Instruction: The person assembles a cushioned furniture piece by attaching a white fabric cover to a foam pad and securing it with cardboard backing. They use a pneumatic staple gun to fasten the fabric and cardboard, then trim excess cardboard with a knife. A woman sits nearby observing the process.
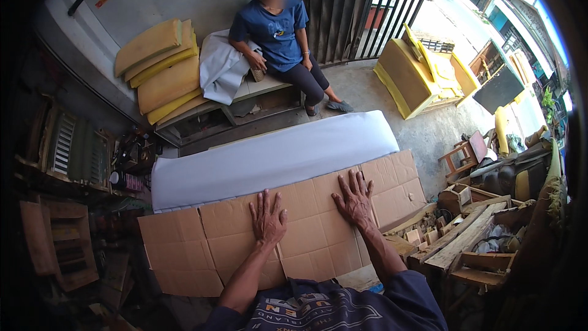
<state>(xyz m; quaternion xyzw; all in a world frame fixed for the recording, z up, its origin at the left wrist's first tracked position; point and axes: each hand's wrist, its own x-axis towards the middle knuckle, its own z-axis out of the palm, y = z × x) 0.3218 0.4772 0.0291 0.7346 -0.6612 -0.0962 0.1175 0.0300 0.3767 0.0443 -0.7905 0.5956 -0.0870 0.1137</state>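
Observation:
A long creased sheet of brown cardboard lies flat in front of me, its folds running across it. My left hand rests palm down near the middle of its far part, fingers spread. Farther right, my right hand presses flat on the same cardboard, fingers apart. Both hands are empty. Just beyond my fingertips, a long strip of white sheet material runs along the cardboard's far edge. What supports the cardboard is hidden beneath it.
Across from me a person sits on a low bench beside stacked yellow foam pads and grey-white fabric. A foam-covered chair frame stands far right. Wood scraps crowd the right; a wooden frame stands left.

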